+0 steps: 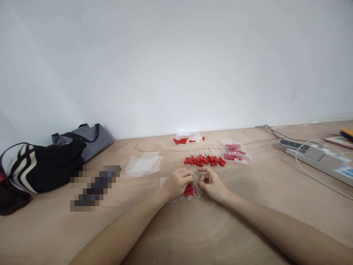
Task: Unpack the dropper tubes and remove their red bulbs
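Near the middle of the table lies a clear plastic zip bag (197,193) with red pieces (189,190) inside. My left hand (179,182) bends over the bag from the left, its fingers closed on it and hiding part of it. At the bag's right edge, my right hand (212,185) has its thumb and curled fingers pinched on the plastic. Just beyond both hands, several thin pale sticks with red tips (204,159) lie in a row, tips toward me. Filled zip bags (235,154) with red pieces are piled to the right of the sticks.
A stack of flat zip bags (145,163) lies left of my hands. Loose red pieces (181,140) rest near the wall. Black (52,165) and striped bags (96,141) stand at left, beside a blurred dark object (96,187). A power strip (325,162) with cables sits at right.
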`<state>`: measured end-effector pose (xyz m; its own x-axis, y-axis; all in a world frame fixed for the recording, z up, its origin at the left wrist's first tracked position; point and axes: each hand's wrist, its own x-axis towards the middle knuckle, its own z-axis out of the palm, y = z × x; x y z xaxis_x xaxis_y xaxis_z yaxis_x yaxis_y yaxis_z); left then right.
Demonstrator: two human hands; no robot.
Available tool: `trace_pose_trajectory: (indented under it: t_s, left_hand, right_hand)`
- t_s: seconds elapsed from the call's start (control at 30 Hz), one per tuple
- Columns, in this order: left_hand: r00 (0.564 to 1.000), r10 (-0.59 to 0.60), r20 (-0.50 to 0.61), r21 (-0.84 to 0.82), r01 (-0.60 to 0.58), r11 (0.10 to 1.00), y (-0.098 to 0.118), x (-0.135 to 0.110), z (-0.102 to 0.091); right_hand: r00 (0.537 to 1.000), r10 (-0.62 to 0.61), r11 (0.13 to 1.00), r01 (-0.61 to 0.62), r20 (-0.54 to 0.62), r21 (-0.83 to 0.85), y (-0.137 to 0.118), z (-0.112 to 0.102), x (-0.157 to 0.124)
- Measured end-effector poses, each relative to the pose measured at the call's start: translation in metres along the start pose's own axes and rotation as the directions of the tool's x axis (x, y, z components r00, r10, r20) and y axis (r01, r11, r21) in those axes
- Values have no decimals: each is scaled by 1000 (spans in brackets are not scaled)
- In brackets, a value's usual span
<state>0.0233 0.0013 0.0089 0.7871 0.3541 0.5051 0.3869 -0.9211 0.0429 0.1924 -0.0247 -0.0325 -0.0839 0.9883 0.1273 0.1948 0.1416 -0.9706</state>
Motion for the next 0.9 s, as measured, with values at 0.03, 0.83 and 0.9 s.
trace_pose_trajectory:
  t_s: [0.03,0.83,0.9]
  left_hand:
    - [1000,1,2,-9,-1,1000,0,0,0]
    - [984,32,177,-80,-18,997,0,6,-7]
    - [978,29,206,-74,-14,997,-1,6,-8]
  right_hand:
    - [1000,-21,999,22,17,-40,-1,-1,-1]
    - [397,-684,-96,783,612,-615,-15,-22,11]
    - [408,-653,-100,789,638,-606,-16,-23,12]
